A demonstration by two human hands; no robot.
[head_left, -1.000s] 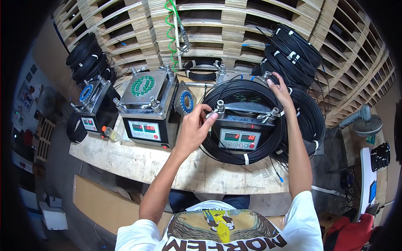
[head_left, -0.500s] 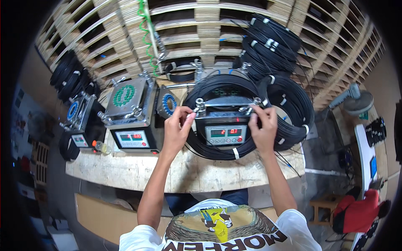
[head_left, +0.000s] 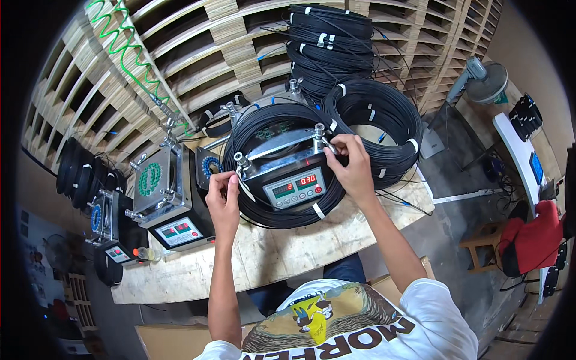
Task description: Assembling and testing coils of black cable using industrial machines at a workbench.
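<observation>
A black polishing machine (head_left: 282,163) with a metal top plate and a red lit display stands in front of me, a large coil of black cable (head_left: 264,221) looped around it. My left hand (head_left: 224,201) is closed at its front left corner, thumb and fingers on the lever of a metal clamp (head_left: 240,159). At the front right corner my right hand (head_left: 351,165) pinches the lever of another metal clamp (head_left: 319,137). The fingers partly hide both levers. Two more clamp posts rise at the machine's back.
Two similar machines (head_left: 165,201) (head_left: 108,225) stand to the left on the wooden table (head_left: 276,255), beside a small bottle (head_left: 147,254). Cable coils (head_left: 384,114) lie at the right, with a tall stack (head_left: 330,54) behind. A person in red (head_left: 534,237) is at far right.
My view has turned, so the machine and table appear tilted and shifted left. Both hands stay at the same front clamps.
</observation>
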